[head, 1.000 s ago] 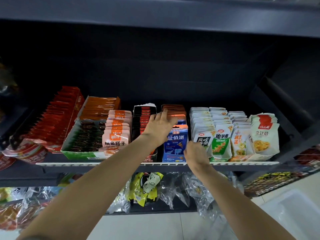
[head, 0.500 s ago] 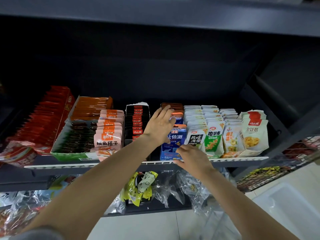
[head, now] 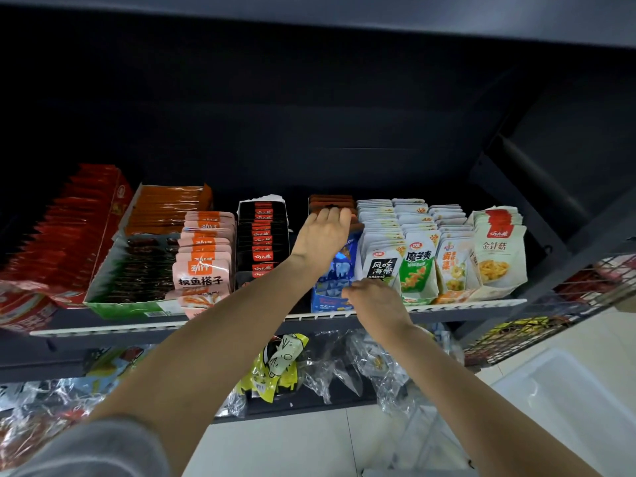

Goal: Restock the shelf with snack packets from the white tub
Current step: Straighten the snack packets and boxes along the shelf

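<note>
The shelf (head: 447, 307) holds rows of upright snack packets. In the middle stands a blue box of packets (head: 339, 266), with brown-orange packets (head: 330, 201) behind it. My left hand (head: 321, 235) lies over the top of this row, its fingers curled down onto the packet tops at the back. My right hand (head: 375, 301) is at the front of the blue box, fingers pinched on its lower right corner. The white tub (head: 564, 401) sits on the floor at the lower right, only partly in view, and its contents are not visible.
White packet rows (head: 382, 242) stand right of the blue box, a black packet row (head: 263, 235) and pink packets (head: 203, 256) to its left. A green tray (head: 120, 306) and red packets (head: 69, 228) fill the left end. Clear bags (head: 344, 366) hang on the lower shelf.
My left hand slid further back along the blue row and its fingers curled down. My right hand moved left from the white packets to the blue box's front corner. The view shifted slightly.
</note>
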`<state>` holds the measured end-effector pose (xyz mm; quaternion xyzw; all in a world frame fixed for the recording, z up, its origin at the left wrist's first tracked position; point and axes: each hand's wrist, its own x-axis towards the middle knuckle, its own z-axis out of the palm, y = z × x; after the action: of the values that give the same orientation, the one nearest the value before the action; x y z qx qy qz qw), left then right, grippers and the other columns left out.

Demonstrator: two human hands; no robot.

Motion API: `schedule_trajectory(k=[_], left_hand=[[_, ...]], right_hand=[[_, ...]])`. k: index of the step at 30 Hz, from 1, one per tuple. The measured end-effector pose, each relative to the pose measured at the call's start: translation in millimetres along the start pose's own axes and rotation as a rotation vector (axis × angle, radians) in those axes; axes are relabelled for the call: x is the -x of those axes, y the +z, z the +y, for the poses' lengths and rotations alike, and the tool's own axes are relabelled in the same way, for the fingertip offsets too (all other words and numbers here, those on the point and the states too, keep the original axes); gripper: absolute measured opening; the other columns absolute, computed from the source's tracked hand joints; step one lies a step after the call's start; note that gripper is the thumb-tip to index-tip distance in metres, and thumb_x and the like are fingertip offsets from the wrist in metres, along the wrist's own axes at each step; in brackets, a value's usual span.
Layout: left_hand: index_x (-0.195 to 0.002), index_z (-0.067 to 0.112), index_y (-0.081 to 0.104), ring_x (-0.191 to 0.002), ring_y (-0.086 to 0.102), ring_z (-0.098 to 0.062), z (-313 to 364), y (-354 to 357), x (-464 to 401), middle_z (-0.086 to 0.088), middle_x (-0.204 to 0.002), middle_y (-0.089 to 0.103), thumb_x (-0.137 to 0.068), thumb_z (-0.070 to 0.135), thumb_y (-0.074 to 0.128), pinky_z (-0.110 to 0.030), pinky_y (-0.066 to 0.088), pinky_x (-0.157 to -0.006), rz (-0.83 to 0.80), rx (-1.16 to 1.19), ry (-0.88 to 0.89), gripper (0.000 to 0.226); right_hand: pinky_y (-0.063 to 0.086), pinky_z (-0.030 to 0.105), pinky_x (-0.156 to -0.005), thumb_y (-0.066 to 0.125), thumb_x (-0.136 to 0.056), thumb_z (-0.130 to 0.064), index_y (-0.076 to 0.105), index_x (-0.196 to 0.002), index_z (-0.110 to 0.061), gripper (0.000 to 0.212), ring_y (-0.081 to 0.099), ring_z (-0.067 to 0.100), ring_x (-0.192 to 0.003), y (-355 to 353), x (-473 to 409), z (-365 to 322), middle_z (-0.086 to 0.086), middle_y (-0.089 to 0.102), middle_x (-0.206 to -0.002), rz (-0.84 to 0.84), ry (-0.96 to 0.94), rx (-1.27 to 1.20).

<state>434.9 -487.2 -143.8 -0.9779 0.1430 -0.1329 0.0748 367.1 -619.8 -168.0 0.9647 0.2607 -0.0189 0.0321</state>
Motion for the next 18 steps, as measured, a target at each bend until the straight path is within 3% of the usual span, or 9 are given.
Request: schedule_trajectory(k=[2, 6, 11, 14, 18], left_hand=[[-0.09, 0.012, 0.038, -0.066, 0.061, -0.016, -0.4, -6.5, 2.6, -0.001, -0.075, 0.061, -0.025, 0.015, 0.09, -0.026, 0.046, -0.057, 0.0, 0.001, 0.003, 0.083], [-0.128, 0.011, 0.033, -0.114, 0.045, -0.024, 0.5, -4.7, 12.7, -0.008, -0.125, 0.044, -0.068, 0.038, 0.081, -0.036, 0.038, -0.092, -0.145, 0.038, 0.031, 0.081], [-0.148, 0.017, 0.013, -0.139, 0.021, -0.024, -23.4, -13.8, 17.3, -0.007, -0.152, 0.016, -0.071, 0.038, 0.078, -0.037, 0.024, -0.111, -0.128, 0.268, 0.01, 0.104], [-0.151, 0.02, 0.005, -0.146, 0.003, -0.021, -36.5, -12.4, 18.1, -0.005, -0.158, -0.002, -0.077, 0.033, 0.074, -0.036, 0.013, -0.116, -0.256, 0.282, 0.034, 0.102], [-0.151, 0.02, 0.007, -0.146, -0.002, -0.018, -43.1, -10.2, 18.4, -0.004, -0.159, -0.006, -0.087, 0.02, 0.065, -0.033, 0.01, -0.117, -0.303, 0.323, 0.077, 0.087]], right_hand=[[0.043, 0.029, -0.083, 0.043, -0.087, 0.007, 0.059, -0.11, -0.009, 0.032, 0.058, 0.023, -0.097, 0.7, 0.2, -1.1, 0.007, 0.064, -0.101, -0.006, -0.002, 0.013], [0.042, 0.033, -0.086, 0.044, -0.093, -0.012, 0.06, -0.103, -0.009, 0.018, 0.059, 0.023, -0.094, 3.5, -8.2, -4.0, 0.006, 0.065, -0.1, -0.045, -0.024, 0.048], [0.042, 0.035, -0.085, 0.044, -0.095, -0.023, 0.054, -0.109, -0.006, 0.024, 0.06, 0.026, -0.097, 5.5, -12.5, -8.6, 0.01, 0.064, -0.103, -0.145, -0.014, 0.008], [0.042, 0.035, -0.083, 0.043, -0.096, -0.025, 0.053, -0.109, -0.007, 0.025, 0.059, 0.027, -0.098, 5.3, -16.0, -8.4, 0.011, 0.063, -0.105, -0.191, -0.001, -0.015], [0.038, 0.033, -0.076, 0.043, -0.096, -0.029, 0.052, -0.111, -0.008, 0.027, 0.058, 0.027, -0.099, 5.7, -21.2, -7.9, 0.01, 0.062, -0.107, -0.252, 0.009, -0.036]])
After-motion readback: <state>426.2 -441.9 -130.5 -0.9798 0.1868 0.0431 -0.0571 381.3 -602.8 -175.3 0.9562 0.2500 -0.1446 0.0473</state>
